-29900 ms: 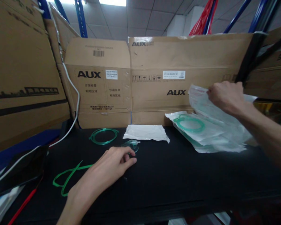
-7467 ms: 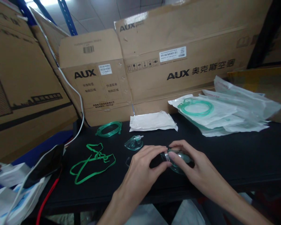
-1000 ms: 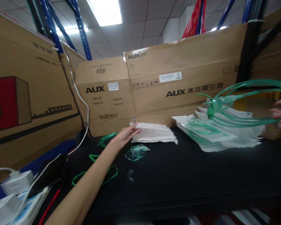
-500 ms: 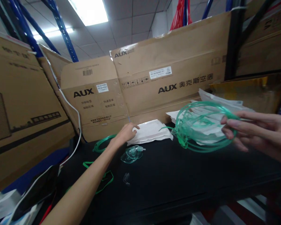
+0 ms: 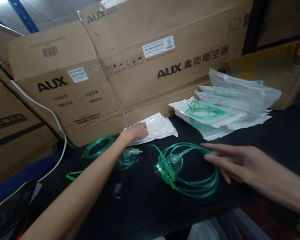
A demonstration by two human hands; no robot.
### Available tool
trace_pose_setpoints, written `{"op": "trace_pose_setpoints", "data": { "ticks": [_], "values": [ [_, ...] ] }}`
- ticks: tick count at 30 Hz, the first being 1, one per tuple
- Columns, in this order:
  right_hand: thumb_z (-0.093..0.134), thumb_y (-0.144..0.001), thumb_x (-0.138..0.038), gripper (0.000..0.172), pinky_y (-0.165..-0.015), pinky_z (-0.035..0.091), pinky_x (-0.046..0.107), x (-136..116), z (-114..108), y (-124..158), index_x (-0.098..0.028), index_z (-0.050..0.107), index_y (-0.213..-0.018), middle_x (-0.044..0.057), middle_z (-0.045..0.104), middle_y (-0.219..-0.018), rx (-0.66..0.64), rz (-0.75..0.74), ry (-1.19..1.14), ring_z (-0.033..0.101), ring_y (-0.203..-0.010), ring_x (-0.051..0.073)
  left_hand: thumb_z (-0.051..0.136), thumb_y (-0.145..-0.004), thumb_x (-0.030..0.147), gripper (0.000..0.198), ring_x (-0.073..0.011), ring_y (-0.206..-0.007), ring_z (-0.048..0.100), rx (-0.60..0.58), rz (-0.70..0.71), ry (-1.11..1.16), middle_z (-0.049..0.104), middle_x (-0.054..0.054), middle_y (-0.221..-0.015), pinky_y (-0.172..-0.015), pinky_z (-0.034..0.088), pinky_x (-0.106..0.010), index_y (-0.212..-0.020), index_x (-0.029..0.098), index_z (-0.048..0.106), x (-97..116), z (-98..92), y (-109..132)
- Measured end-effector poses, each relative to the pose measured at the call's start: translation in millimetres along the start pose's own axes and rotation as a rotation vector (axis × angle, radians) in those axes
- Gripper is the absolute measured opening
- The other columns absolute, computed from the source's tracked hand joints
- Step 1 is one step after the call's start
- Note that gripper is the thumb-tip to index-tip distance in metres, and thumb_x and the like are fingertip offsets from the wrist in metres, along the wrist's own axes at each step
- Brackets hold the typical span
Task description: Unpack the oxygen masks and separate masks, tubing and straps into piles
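My left hand [image 5: 138, 130] reaches to a white packet [image 5: 160, 128] against the cardboard, its fingers curled on the packet's left part. My right hand [image 5: 230, 161] has its thumb and forefinger at the right side of a coil of green oxygen tubing [image 5: 198, 191], which runs between them. A clear oxygen mask [image 5: 177, 163] with a bright green strap [image 5: 166, 166] lies at the coil's left side, low over the black tabletop. Another clear mask [image 5: 128, 156] is partly behind my left forearm. Beyond the forearm is a second green tubing coil [image 5: 97, 148].
Several white packs [image 5: 237, 96] are stacked at the back right, one with green tubing showing. AUX cardboard [image 5: 140, 86] walls the back of the black table [image 5: 145, 206]. A small clear piece [image 5: 117, 190] lies near the front; a white cable [image 5: 52, 113] hangs left.
My right hand has brought the mask and tubing coil down and left, from the air to the tabletop. My left hand stays at the white packet. The view has tilted down.
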State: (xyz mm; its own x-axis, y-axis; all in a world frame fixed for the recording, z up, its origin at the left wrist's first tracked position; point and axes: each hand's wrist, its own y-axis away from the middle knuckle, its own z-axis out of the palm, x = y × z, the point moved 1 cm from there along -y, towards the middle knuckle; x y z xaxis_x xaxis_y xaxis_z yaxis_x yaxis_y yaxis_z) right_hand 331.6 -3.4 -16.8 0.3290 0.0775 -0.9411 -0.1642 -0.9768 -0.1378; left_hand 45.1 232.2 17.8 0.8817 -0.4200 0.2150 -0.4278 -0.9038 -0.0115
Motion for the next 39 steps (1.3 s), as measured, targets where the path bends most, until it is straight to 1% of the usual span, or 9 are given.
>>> {"op": "trace_pose_setpoints", "data": {
  "ticks": [3,6,11,17,20,23,26,33,39],
  "values": [
    [0.074,-0.070,-0.070,0.056,-0.044,0.047,0.035,3.1,-0.8,2.9,-0.025,0.085,-0.101,0.012,0.073,-0.068,0.028,-0.154,0.187,0.061,-0.050,0.024,0.070,-0.090,0.018,0.045,-0.0318,-0.138,0.055,0.011,0.084,0.017,0.057,-0.014,-0.151,-0.118,0.038,-0.049,-0.134,0.020,0.066,13.9,0.3,-4.0],
    [0.069,-0.081,-0.064,0.043,-0.055,0.056,0.037,1.5,-0.2,7.0,-0.030,0.085,-0.099,0.013,0.078,-0.101,0.089,-0.317,0.248,0.071,-0.072,0.028,0.063,-0.083,0.006,0.056,-0.0275,-0.144,0.052,-0.018,0.198,0.046,0.054,-0.007,-0.157,-0.120,0.033,-0.034,-0.134,0.029,0.069,29.9,2.8,-7.1],
    [0.062,-0.096,-0.049,0.027,-0.078,0.063,0.038,-5.4,4.2,12.4,-0.033,0.082,-0.106,0.008,0.077,-0.107,0.072,-0.587,0.281,0.075,-0.091,0.028,0.061,-0.084,0.010,0.037,-0.0304,-0.128,0.063,0.014,0.263,0.061,0.069,-0.010,-0.137,-0.114,0.039,-0.037,-0.114,0.024,0.079,53.0,1.9,-2.6],
    [0.052,-0.102,-0.017,0.025,-0.092,0.061,0.039,-7.6,31.4,-1.4,-0.021,0.074,-0.113,0.011,0.074,-0.118,0.091,-0.975,0.590,0.070,-0.106,0.026,0.054,-0.098,0.031,0.031,-0.0318,-0.104,0.069,0.151,0.314,0.025,0.077,-0.013,-0.112,-0.098,0.045,-0.038,-0.105,0.018,0.081,85.2,-16.6,46.3],
    [0.058,-0.094,-0.007,0.022,-0.099,0.056,0.047,-4.6,45.5,-16.1,-0.016,0.072,-0.109,0.012,0.073,-0.120,0.082,-1.113,0.759,0.062,-0.117,0.032,0.053,-0.100,0.038,0.034,-0.0252,-0.086,0.070,0.096,0.351,0.017,0.079,-0.009,-0.095,-0.081,0.046,-0.033,-0.098,0.019,0.081,104.7,-26.7,82.4],
    [0.066,-0.088,-0.005,0.016,-0.098,0.054,0.047,-3.1,51.4,-23.8,-0.018,0.069,-0.098,0.009,0.072,-0.106,-0.009,-1.126,0.787,0.062,-0.109,0.030,0.050,-0.102,0.041,0.037,-0.0201,-0.079,0.068,-0.029,0.359,0.030,0.078,-0.004,-0.089,-0.073,0.043,-0.029,-0.097,0.020,0.080,119.2,-32.0,111.4],
    [0.066,-0.088,-0.003,0.015,-0.093,0.054,0.042,-4.7,51.9,-21.3,-0.017,0.068,-0.093,0.007,0.068,-0.096,-0.054,-1.092,0.753,0.062,-0.097,0.025,0.051,-0.102,0.048,0.038,-0.0198,-0.087,0.070,-0.134,0.350,0.084,0.080,-0.003,-0.099,-0.077,0.045,-0.028,-0.108,0.023,0.079,124.0,-31.1,126.3],
    [0.062,-0.092,-0.001,0.018,-0.088,0.052,0.041,-0.1,56.1,-17.4,-0.017,0.068,-0.097,0.006,0.069,-0.100,-0.100,-1.049,0.730,0.062,-0.095,0.024,0.048,-0.101,0.057,0.049,-0.0189,-0.079,0.067,-0.325,0.310,0.101,0.078,-0.004,-0.093,-0.072,0.044,-0.027,-0.113,0.021,0.079,119.8,-26.2,133.0],
    [0.043,-0.095,0.006,0.029,-0.069,0.050,0.029,-16.8,50.6,-2.7,-0.015,0.063,-0.103,0.008,0.063,-0.097,-0.059,-1.076,0.627,0.061,-0.081,0.020,0.053,-0.096,0.067,0.055,-0.0191,-0.088,0.064,-0.456,0.251,0.364,0.073,-0.002,-0.098,-0.078,0.045,-0.026,-0.114,0.020,0.076,115.9,-29.3,139.8]
  ]
}}
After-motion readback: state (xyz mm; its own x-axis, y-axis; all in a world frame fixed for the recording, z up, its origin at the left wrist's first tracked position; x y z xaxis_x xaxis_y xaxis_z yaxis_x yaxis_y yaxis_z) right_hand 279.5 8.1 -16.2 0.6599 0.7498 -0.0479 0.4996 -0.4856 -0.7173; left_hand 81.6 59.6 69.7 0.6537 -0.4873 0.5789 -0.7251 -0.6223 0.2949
